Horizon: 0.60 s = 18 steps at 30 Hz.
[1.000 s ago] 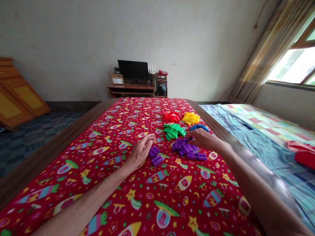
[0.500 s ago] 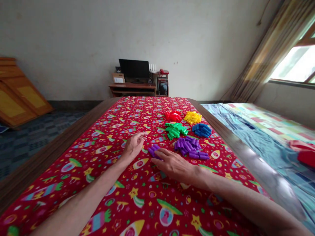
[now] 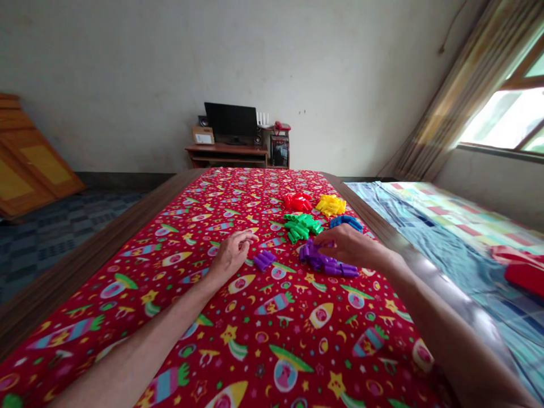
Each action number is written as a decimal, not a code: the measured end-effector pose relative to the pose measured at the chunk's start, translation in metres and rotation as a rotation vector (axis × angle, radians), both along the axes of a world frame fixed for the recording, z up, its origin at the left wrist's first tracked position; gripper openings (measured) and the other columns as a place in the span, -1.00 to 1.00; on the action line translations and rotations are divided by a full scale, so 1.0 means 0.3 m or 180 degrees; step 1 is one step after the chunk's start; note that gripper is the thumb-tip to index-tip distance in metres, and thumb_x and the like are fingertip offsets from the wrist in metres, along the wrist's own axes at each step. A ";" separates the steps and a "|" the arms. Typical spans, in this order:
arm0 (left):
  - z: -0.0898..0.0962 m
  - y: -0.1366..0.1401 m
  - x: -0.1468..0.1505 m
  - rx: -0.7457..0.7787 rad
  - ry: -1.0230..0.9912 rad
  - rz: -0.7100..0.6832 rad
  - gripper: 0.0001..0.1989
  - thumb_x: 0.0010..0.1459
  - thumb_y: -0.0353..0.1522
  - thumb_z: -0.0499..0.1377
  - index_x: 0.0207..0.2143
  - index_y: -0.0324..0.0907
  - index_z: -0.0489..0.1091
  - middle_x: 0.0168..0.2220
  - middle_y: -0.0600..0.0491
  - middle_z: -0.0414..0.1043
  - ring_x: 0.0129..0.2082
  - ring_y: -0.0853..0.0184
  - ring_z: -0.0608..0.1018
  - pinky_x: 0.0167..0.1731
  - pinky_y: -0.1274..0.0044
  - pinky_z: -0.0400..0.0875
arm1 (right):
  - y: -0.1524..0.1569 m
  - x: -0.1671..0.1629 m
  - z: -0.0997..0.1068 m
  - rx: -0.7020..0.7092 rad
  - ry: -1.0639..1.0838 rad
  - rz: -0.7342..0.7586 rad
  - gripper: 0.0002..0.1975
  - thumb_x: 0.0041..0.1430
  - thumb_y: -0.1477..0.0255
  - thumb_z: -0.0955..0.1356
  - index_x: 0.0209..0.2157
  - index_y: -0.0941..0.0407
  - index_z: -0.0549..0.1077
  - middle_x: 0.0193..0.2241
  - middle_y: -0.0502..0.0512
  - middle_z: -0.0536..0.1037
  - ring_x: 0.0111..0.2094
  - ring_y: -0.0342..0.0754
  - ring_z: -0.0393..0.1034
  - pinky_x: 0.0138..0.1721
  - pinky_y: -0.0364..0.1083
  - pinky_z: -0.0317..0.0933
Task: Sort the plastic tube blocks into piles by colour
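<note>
Near the middle of the patterned red cloth, a short row of purple plastic tubes (image 3: 264, 260) lies side by side. Just left of that row rests my left hand (image 3: 232, 251), its fingers loosely bent, with nothing visible in them. My right hand (image 3: 357, 247) is over the larger purple pile (image 3: 327, 264), fingertips pinched at a purple tube among the others; the hand hides part of the pile. Behind it lie a blue pile (image 3: 345, 221), partly covered by the hand, and a green pile (image 3: 301, 226). Farther off are a red pile (image 3: 297, 201) and a yellow pile (image 3: 331, 204).
The red cloth (image 3: 272, 328) covers a long table with dark wooden edges (image 3: 395, 243). A bed (image 3: 425, 232) runs along the right side. Beyond the far end stands a desk (image 3: 227, 152) with a monitor (image 3: 230, 123); an orange cabinet (image 3: 36, 164) is at the left.
My right hand has left the short purple row and moved right to the larger purple pile. The row now shows fully. My left hand stays in place, its fingers slightly more bent.
</note>
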<state>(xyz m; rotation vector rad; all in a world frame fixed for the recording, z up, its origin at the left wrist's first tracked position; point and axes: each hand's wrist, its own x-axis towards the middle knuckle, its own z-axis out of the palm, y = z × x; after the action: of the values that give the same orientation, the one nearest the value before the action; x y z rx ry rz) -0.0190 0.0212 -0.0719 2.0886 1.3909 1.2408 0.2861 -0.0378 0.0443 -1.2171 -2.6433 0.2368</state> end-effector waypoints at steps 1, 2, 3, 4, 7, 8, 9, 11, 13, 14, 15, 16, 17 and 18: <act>0.004 -0.002 0.000 0.0016 0.0037 -0.0016 -0.72 0.00 -0.33 0.00 -0.37 -0.16 0.49 -0.23 -0.01 0.55 -0.37 0.30 0.57 -0.21 0.44 0.51 | 0.013 0.028 0.009 -0.0138 -0.0052 0.0005 -0.84 0.16 0.52 0.30 -0.40 0.17 0.53 -0.58 -0.05 0.45 -0.55 -0.25 0.19 -0.49 -0.21 0.03; 0.007 -0.004 0.001 0.0029 0.0059 -0.0022 -0.72 0.00 -0.33 -0.01 -0.37 -0.16 0.49 -0.23 -0.02 0.55 -0.38 0.29 0.57 -0.22 0.43 0.51 | 0.025 0.051 0.011 -0.0252 -0.0117 0.0010 -0.82 0.14 0.54 0.29 -0.45 0.18 0.53 -0.61 -0.05 0.43 -0.56 -0.25 0.16 -0.50 -0.20 0.02; 0.010 -0.006 0.001 0.0036 0.0073 -0.0023 -0.71 0.00 -0.33 -0.01 -0.37 -0.16 0.49 -0.23 -0.03 0.55 -0.37 0.29 0.58 -0.22 0.43 0.51 | 0.036 0.071 0.007 -0.0323 -0.0176 -0.0006 -0.80 0.12 0.55 0.28 -0.49 0.19 0.51 -0.63 -0.06 0.41 -0.58 -0.26 0.12 -0.52 -0.20 0.01; 0.013 -0.008 0.002 0.0039 0.0091 -0.0026 -0.71 0.01 -0.33 -0.02 -0.36 -0.16 0.49 -0.23 -0.03 0.54 -0.36 0.28 0.58 -0.22 0.43 0.51 | 0.045 0.086 -0.001 -0.0347 -0.0207 -0.0048 -0.78 0.11 0.55 0.27 -0.53 0.19 0.50 -0.65 -0.06 0.39 -0.59 -0.26 0.09 -0.53 -0.20 0.00; 0.018 -0.014 0.003 0.0034 0.0145 -0.0034 -0.70 0.02 -0.34 -0.02 -0.35 -0.16 0.49 -0.24 -0.03 0.54 -0.34 0.27 0.59 -0.20 0.42 0.51 | 0.057 0.110 -0.029 -0.0321 -0.0235 -0.0213 -0.76 0.06 0.59 0.26 -0.60 0.19 0.47 -0.71 -0.05 0.34 -0.62 -0.27 0.04 -0.53 -0.19 -0.01; 0.019 -0.015 0.003 0.0035 0.0149 -0.0041 -0.71 0.02 -0.34 -0.02 -0.35 -0.16 0.50 -0.24 -0.03 0.54 -0.34 0.27 0.58 -0.21 0.41 0.51 | 0.056 0.112 -0.032 -0.0277 -0.0254 -0.0314 -0.76 0.05 0.61 0.26 -0.62 0.19 0.46 -0.72 -0.04 0.33 -0.63 -0.27 0.04 -0.53 -0.18 -0.01; 0.019 -0.016 0.003 0.0041 0.0146 -0.0049 -0.71 0.02 -0.35 -0.02 -0.35 -0.16 0.50 -0.24 -0.04 0.54 -0.34 0.27 0.58 -0.21 0.41 0.51 | 0.053 0.110 -0.029 -0.0215 -0.0291 -0.0456 -0.76 0.04 0.62 0.26 -0.63 0.19 0.45 -0.72 -0.03 0.33 -0.64 -0.27 0.04 -0.53 -0.18 -0.02; 0.019 -0.016 0.003 0.0067 0.0137 -0.0069 -0.72 0.02 -0.35 -0.02 -0.36 -0.16 0.49 -0.24 -0.04 0.54 -0.35 0.27 0.58 -0.22 0.42 0.51 | 0.040 0.094 -0.014 -0.0054 -0.0392 -0.0783 -0.76 0.05 0.62 0.27 -0.62 0.18 0.45 -0.72 -0.01 0.33 -0.65 -0.27 0.06 -0.55 -0.17 -0.05; 0.019 -0.015 0.004 0.0087 0.0131 -0.0089 -0.72 0.02 -0.36 -0.01 -0.37 -0.15 0.49 -0.24 -0.03 0.54 -0.35 0.28 0.57 -0.20 0.42 0.51 | 0.019 0.058 0.000 0.0135 -0.0395 -0.1010 -0.77 0.12 0.54 0.28 -0.56 0.17 0.48 -0.68 0.01 0.38 -0.65 -0.25 0.12 -0.55 -0.18 -0.05; 0.019 -0.015 0.005 0.0094 0.0125 -0.0092 -0.73 0.01 -0.36 -0.01 -0.37 -0.15 0.49 -0.24 -0.03 0.54 -0.35 0.28 0.57 -0.20 0.42 0.51 | 0.006 0.032 -0.001 0.0249 -0.0301 -0.1031 -0.77 0.17 0.49 0.27 -0.50 0.17 0.50 -0.65 0.02 0.41 -0.63 -0.24 0.17 -0.54 -0.18 -0.02; 0.019 -0.015 0.005 0.0094 0.0123 -0.0096 -0.72 0.01 -0.36 -0.01 -0.37 -0.16 0.49 -0.23 -0.04 0.53 -0.35 0.28 0.57 -0.20 0.42 0.51 | -0.008 0.000 -0.011 0.0363 -0.0149 -0.0940 -0.76 0.23 0.45 0.25 -0.43 0.16 0.52 -0.60 0.03 0.46 -0.60 -0.22 0.24 -0.52 -0.19 0.03; 0.020 -0.015 0.006 0.0092 0.0121 -0.0093 -0.72 0.01 -0.36 -0.01 -0.37 -0.16 0.49 -0.23 -0.05 0.53 -0.34 0.28 0.57 -0.19 0.42 0.51 | -0.024 -0.036 -0.029 0.0477 0.0023 -0.0729 -0.74 0.27 0.42 0.23 -0.35 0.16 0.53 -0.53 0.06 0.51 -0.54 -0.19 0.32 -0.48 -0.19 0.11; 0.021 -0.015 0.006 0.0090 0.0125 -0.0082 -0.71 0.01 -0.35 -0.01 -0.37 -0.17 0.49 -0.23 -0.06 0.53 -0.34 0.27 0.57 -0.19 0.41 0.51 | -0.040 -0.076 -0.055 0.0595 0.0183 -0.0444 -0.73 0.30 0.41 0.21 -0.26 0.17 0.52 -0.43 0.10 0.55 -0.45 -0.15 0.39 -0.40 -0.18 0.19; 0.023 -0.016 0.006 0.0087 0.0141 -0.0071 -0.71 0.01 -0.35 -0.02 -0.37 -0.17 0.49 -0.23 -0.07 0.53 -0.33 0.26 0.57 -0.18 0.39 0.50 | -0.056 -0.117 -0.087 0.0680 0.0277 -0.0043 -0.72 0.32 0.42 0.19 -0.16 0.17 0.50 -0.28 0.17 0.57 -0.30 -0.10 0.44 -0.29 -0.15 0.27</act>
<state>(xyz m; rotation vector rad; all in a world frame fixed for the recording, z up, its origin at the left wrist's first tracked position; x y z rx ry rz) -0.0173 0.0164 -0.0650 2.1565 1.3730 1.2183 0.2511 -0.0545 0.0183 -1.1282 -2.5096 0.0040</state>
